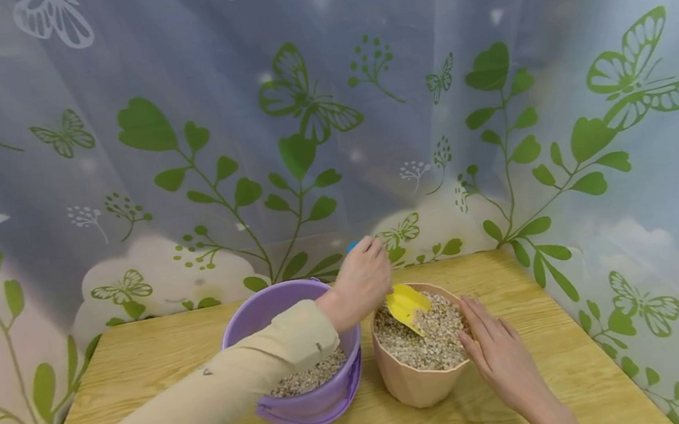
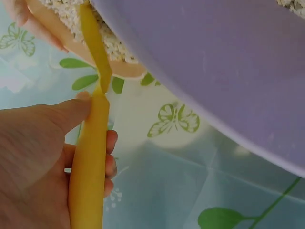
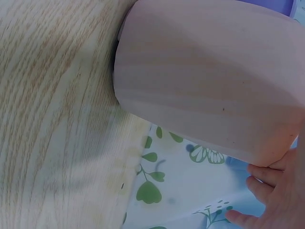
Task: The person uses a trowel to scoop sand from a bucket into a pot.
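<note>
My left hand (image 1: 362, 281) grips the yellow handle of a small toy shovel (image 1: 408, 307), its fingers wrapped round it in the left wrist view. The shovel's yellow blade tilts down into pale gravel-like grains (image 1: 436, 340) inside a peach faceted pot (image 1: 419, 387). A bit of blue shows beside the gripping fingers. My right hand (image 1: 502, 356) lies against the pot's right side with fingers nearly straight, fingertips at the rim; in the right wrist view the fingers touch the pot's wall (image 3: 205, 86). Left of the pot stands a purple bucket (image 1: 306, 419), holding similar grains (image 1: 313, 376).
Both containers stand on a wooden table (image 1: 156, 346), bucket and pot close side by side. Behind and around the table hangs a curtain (image 1: 388, 2) printed with butterflies and leaves. My left sleeve (image 1: 209, 397) crosses over the bucket and hides part of its inside.
</note>
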{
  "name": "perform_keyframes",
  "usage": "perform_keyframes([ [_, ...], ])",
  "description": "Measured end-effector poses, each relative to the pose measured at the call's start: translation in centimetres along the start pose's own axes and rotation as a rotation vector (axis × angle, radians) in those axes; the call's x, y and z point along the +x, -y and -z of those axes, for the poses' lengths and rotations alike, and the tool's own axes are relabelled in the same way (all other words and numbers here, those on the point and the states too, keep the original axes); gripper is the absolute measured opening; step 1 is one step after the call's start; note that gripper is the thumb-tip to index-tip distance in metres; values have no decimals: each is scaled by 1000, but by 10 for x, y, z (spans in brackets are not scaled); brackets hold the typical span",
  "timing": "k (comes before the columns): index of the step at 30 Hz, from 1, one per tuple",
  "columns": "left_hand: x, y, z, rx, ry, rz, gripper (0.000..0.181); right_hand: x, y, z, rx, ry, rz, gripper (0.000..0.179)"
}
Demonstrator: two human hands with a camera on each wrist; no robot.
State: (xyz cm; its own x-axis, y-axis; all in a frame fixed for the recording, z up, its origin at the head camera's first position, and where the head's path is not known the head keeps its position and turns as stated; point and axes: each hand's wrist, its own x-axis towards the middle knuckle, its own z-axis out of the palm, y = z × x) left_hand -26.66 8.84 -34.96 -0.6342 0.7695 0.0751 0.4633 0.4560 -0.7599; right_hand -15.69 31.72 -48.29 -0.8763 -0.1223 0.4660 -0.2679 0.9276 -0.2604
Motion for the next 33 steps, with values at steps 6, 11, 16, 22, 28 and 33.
perform_keyframes([
  [6, -6, 9, 1, 89, -16, -3, 38, 0, 0, 0, -12, 10, -4, 55],
  [11, -14, 16, -5, 35, -120, 91, 49, 0, 1, 0, -6, 21, -10, 55],
  [16, -26, 20, -20, -73, -354, 234, 65, 0, 0, 1, -7, 24, -12, 54],
  [22, -45, 27, -29, -229, -507, 322, 59, 1, 2, 0, -15, 7, 5, 54],
  [28, -66, 35, -34, -300, -470, 380, 57, 3, 3, 2, -26, -3, 20, 54],
  [33, -83, 41, -46, -331, -408, 417, 55, 1, 3, 5, -44, 16, 11, 55],
])
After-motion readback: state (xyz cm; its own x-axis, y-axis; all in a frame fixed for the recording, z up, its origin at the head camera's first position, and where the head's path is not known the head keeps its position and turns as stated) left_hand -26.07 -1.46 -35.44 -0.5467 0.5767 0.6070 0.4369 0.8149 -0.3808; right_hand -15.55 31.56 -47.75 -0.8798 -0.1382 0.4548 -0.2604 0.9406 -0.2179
